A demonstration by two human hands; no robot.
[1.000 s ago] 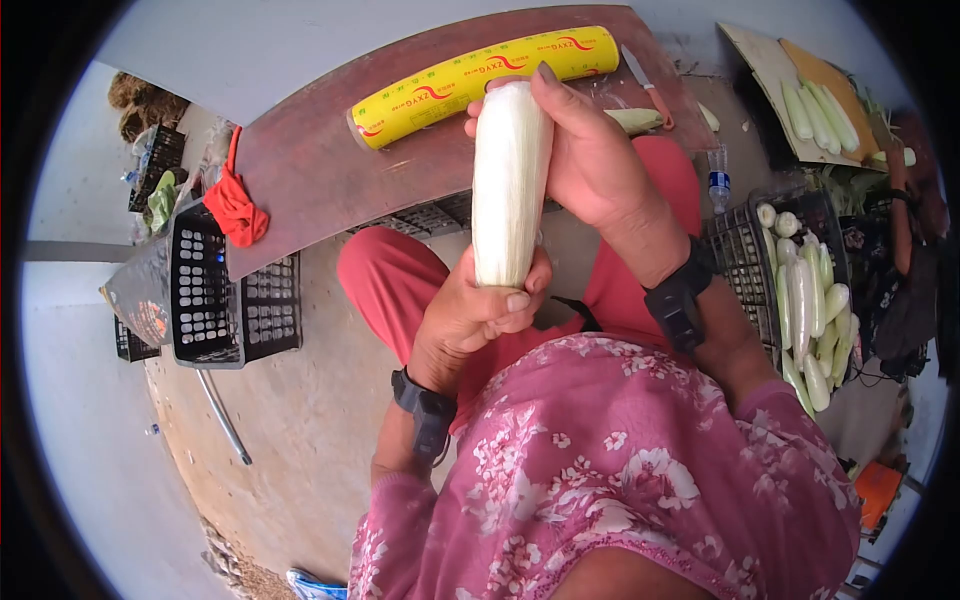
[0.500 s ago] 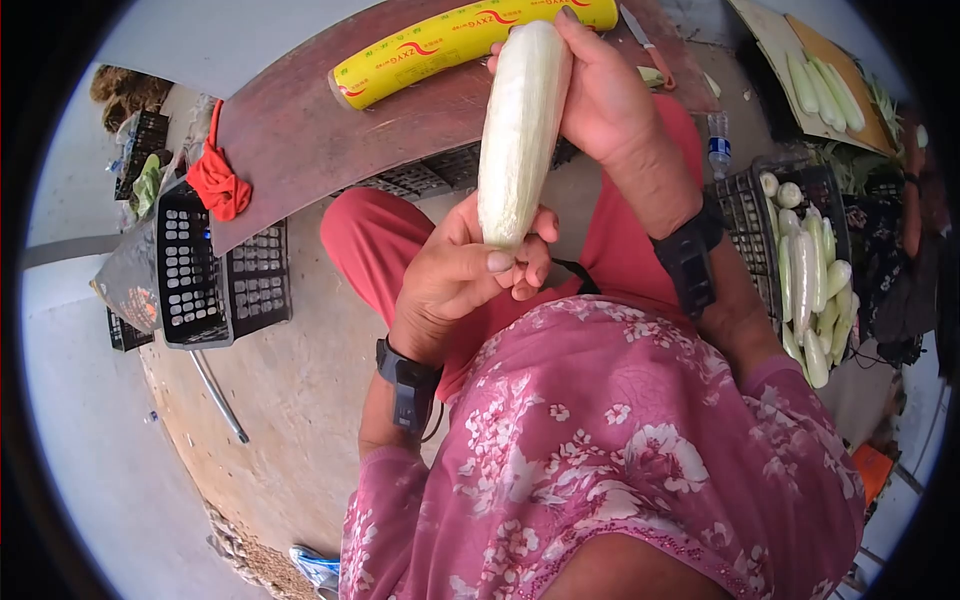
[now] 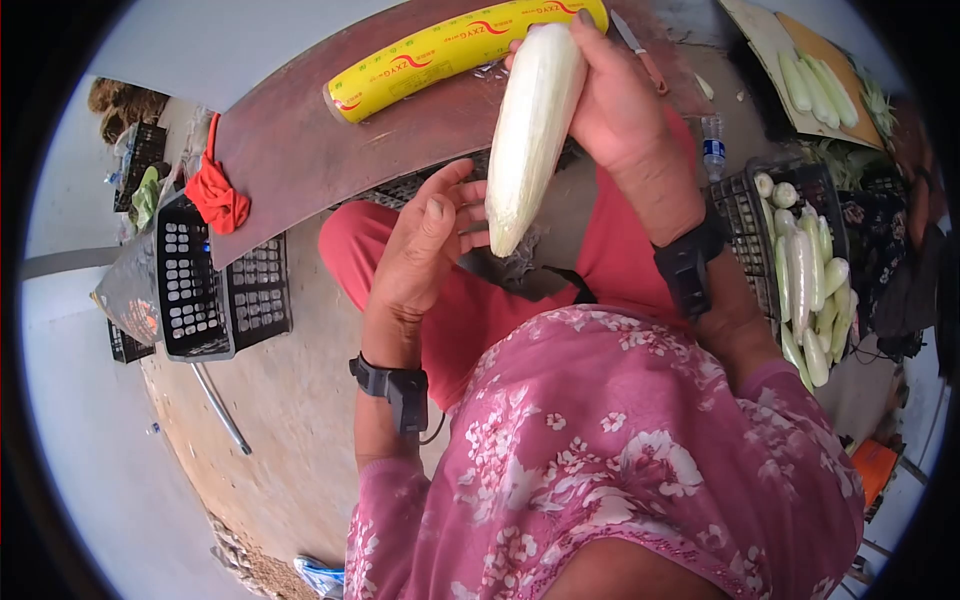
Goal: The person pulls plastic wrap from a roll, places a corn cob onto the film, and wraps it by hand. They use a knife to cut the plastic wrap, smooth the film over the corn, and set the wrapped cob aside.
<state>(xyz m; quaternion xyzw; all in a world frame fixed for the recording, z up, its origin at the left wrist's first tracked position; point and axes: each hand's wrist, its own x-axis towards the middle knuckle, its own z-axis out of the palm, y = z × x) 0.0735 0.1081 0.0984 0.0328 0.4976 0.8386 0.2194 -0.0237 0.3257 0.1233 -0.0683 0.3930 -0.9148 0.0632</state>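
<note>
A pale green-white zucchini (image 3: 535, 140) slants downward in front of my knees. My right hand (image 3: 625, 115) grips its upper end, thumb on top and fingers wrapped behind. Beside the lower end is my left hand (image 3: 430, 235), fingers spread, fingertips right at the zucchini's side. A yellow cling film roll (image 3: 460, 58) lies on the reddish-brown board (image 3: 300, 160) just beyond. Right of the roll, a knife (image 3: 640, 52) with a reddish-brown handle rests near the board's edge.
To the right stands a black crate (image 3: 740, 215) holding several zucchinis (image 3: 805, 270); a water bottle (image 3: 713, 150) is behind it. More zucchinis (image 3: 820, 88) lie on a far board. At left are a red cloth (image 3: 215, 190) and a black crate (image 3: 190, 280).
My left hand has let go of the zucchini's lower end and moved left, its fingers opening out. The right hand still holds the zucchini, which has shifted slightly right.
</note>
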